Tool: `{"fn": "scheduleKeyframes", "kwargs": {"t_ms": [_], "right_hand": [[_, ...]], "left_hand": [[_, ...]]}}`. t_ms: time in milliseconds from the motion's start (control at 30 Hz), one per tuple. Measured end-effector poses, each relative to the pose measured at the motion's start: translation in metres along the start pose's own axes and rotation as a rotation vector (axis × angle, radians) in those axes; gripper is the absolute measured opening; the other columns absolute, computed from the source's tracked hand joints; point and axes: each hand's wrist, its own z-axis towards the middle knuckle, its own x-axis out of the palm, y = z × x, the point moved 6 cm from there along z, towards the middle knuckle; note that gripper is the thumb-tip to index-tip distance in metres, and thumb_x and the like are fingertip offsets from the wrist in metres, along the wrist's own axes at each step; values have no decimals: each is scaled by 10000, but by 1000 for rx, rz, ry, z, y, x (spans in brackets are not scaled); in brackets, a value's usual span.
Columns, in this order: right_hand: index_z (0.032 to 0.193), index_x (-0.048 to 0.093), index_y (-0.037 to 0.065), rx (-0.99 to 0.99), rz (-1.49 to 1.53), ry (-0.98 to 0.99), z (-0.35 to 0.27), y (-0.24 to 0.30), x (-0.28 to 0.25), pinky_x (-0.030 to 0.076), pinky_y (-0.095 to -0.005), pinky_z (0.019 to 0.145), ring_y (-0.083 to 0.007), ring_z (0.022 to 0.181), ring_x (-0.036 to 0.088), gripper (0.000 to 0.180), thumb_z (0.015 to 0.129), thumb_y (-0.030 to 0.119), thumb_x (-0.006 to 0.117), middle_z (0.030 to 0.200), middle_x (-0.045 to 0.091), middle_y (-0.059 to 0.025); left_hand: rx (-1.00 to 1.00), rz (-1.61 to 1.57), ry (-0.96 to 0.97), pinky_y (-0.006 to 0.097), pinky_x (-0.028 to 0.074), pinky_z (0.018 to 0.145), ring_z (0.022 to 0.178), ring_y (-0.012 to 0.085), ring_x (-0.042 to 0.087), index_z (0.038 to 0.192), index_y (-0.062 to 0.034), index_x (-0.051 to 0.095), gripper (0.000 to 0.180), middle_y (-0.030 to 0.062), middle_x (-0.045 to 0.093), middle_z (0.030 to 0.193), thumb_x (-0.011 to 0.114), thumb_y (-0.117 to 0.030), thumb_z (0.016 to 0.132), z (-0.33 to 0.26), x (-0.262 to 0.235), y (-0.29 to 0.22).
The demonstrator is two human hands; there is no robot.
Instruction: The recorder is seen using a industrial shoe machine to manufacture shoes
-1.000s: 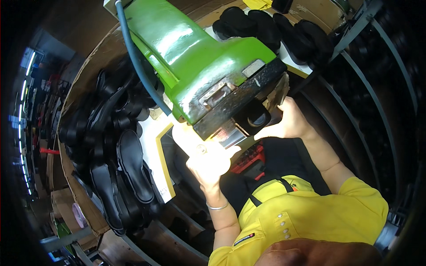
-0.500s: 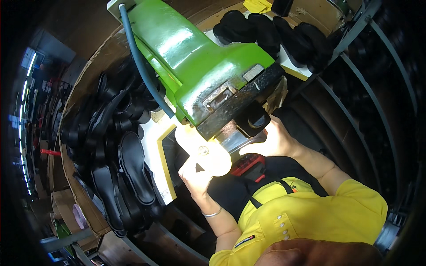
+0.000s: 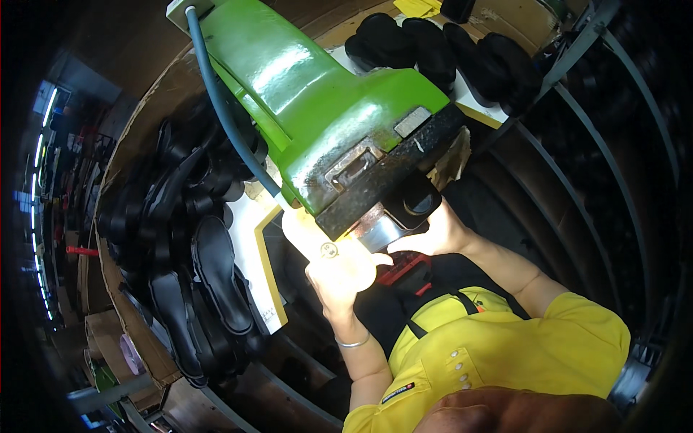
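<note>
A green machine head [image 3: 328, 108] with a black lower edge hangs over my hands. Under it sit a black fitting with a dark opening [image 3: 417, 202] and a shiny metal part [image 3: 382, 232]. My right hand [image 3: 446, 232] is close against the fitting, its thumb stretched left below the metal part. The other fingers are mostly hidden behind the fitting. My left hand [image 3: 336, 289] is beneath a round, brightly lit pale disc [image 3: 346, 256]. Its thumb points right towards the metal part, while glare and the disc hide most fingers. Whether either hand holds anything cannot be made out.
Black shoe soles [image 3: 222, 274] are heaped in a cardboard box [image 3: 115, 238] on the left. Several more black soles [image 3: 433, 50] lie at the back on a white, yellow-edged table [image 3: 480, 105]. Metal rack bars [image 3: 599, 159] curve along the right. A blue-grey hose [image 3: 220, 108] runs down the machine.
My left hand has moved right and slightly up, and its thumb now stretches right from under the disc. My right hand has barely moved. The whole view has shifted slightly.
</note>
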Motion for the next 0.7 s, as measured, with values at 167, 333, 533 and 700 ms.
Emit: {"fn": "scheduleKeyframes", "kwargs": {"t_ms": [167, 333, 533, 700], "right_hand": [[1145, 478, 28, 56, 102, -6, -5, -3, 9, 497, -313, 798, -186, 1012, 572, 725, 590, 157, 928, 1077, 561, -104], [1188, 413, 34, 274, 465, 38, -20, -19, 7, 496, -281, 802, -144, 1001, 571, 718, 645, 63, 882, 1085, 549, -86], [1176, 416, 24, 245, 633, -48, -22, -25, -9, 492, -260, 797, -120, 976, 571, 536, 768, 10, 764, 1069, 541, -73], [1158, 430, 37, 272, 642, -54, -17, -17, -4, 500, -263, 768, -117, 956, 581, 547, 741, -1, 782, 1059, 555, -71]], "left_hand": [[-151, -17, -50, 331, 502, 716, 781, 218, 618, 949, 9, 678, 542, 89, 652, 936, 927, -214, 523, -17, 0, 7], [45, 167, -116, 332, 508, 709, 785, 224, 622, 927, -3, 687, 512, 86, 661, 918, 918, -246, 540, 15, -3, -44], [164, 379, -72, 341, 516, 690, 775, 229, 619, 923, -60, 710, 425, 60, 654, 899, 885, -266, 596, 20, 5, -40], [143, 358, -46, 336, 504, 674, 726, 221, 600, 870, -63, 712, 415, 47, 637, 841, 902, -268, 563, 14, 4, -41]]}}
